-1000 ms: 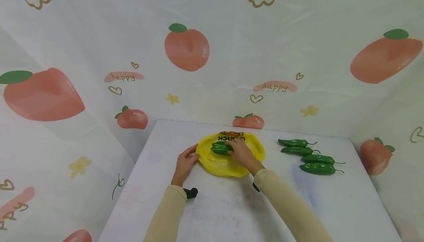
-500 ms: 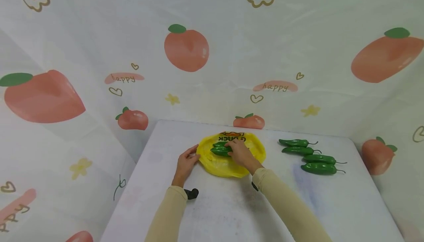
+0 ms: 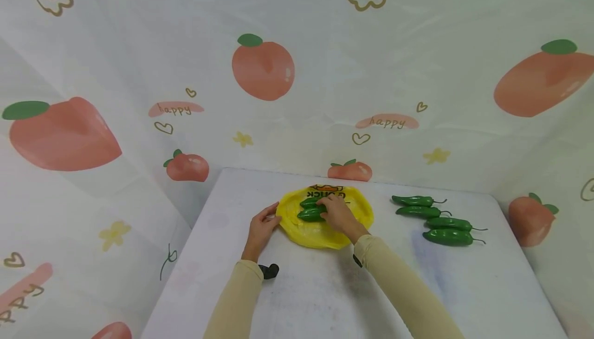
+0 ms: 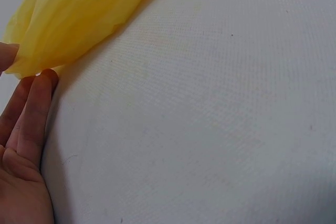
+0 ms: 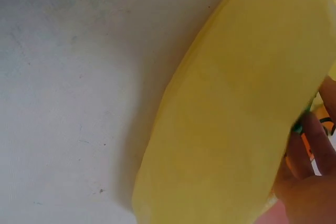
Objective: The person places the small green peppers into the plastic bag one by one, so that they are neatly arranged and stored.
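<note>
A round, shallow sheet of yellow plastic [image 3: 297, 233], crinkled and printed with DUCK lettering, lies on the white table [image 3: 306, 297]. My left hand [image 3: 259, 231] pinches its left edge, thumb above and fingers below, as the left wrist view shows. Two green chili peppers lie side by side in the yellow plastic: a nearer pepper [image 3: 310, 214] and a farther pepper [image 3: 308, 203]. My right hand [image 3: 341, 215] reaches in from the right and holds the peppers' right ends with its fingertips. Between those fingers a bit of green pepper [image 5: 298, 126] shows in the right wrist view.
On the right of the table lie several more green chili peppers [image 3: 447, 236], in two pairs with stems pointing right. A white backdrop cloth [image 3: 297, 138] with printed fruit stands behind and at both sides. A dark wrist strap part [image 3: 270, 271] juts from the left sleeve.
The two peppers under my right hand have parted slightly, and the farther one has shifted a little to the right. My left hand keeps its hold on the edge.
</note>
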A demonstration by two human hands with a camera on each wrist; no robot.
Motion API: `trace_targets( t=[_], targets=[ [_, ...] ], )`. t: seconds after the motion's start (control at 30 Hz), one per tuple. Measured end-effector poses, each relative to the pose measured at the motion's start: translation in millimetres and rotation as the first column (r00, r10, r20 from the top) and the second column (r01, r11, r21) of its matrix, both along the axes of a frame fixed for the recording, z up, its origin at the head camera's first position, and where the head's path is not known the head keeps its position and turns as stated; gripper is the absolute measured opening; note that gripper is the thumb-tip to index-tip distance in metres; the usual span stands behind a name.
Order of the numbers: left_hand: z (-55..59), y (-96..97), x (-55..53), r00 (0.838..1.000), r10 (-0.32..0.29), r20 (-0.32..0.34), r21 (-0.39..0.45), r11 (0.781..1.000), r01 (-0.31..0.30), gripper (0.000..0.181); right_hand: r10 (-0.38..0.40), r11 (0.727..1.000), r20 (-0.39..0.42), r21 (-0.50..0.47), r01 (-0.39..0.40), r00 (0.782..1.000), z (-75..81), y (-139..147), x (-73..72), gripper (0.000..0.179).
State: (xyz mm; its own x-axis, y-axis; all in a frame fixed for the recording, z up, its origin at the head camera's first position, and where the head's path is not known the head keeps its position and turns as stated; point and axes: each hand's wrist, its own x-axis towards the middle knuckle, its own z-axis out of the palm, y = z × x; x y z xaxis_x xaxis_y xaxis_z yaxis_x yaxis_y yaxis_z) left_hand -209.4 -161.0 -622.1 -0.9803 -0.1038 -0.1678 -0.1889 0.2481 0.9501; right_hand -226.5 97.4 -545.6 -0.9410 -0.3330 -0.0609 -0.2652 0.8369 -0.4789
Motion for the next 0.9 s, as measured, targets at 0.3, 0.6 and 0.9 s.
trace_targets(
  t=[0.3, 0.6, 0.9],
  targets=[
    [1.4, -0.3, 1.2, 1.0, -0.002, -0.009, -0.014, 1.0, 0.001, 0.043, 0.01, 1.0, -0.042, 0.014, -0.009, 0.999, -0.9, 3.9, -0.8, 0.039],
    [4.2, 0.3, 2.1, 1.0, -0.011, -0.009, -0.02, 1.0, 0.011, 0.043, 0.046, 0.998, -0.251, 0.064, -0.031, 0.967, 5.8, 6.8, 4.5, 0.059],
    [4.4, 1.4, 3.8, 1.0, -0.005, -0.016, -0.035, 0.999, 0.004, 0.042, 0.023, 0.979, -0.248, 0.203, 0.028, 0.968, 11.4, 12.2, 9.2, 0.079]
  ],
)
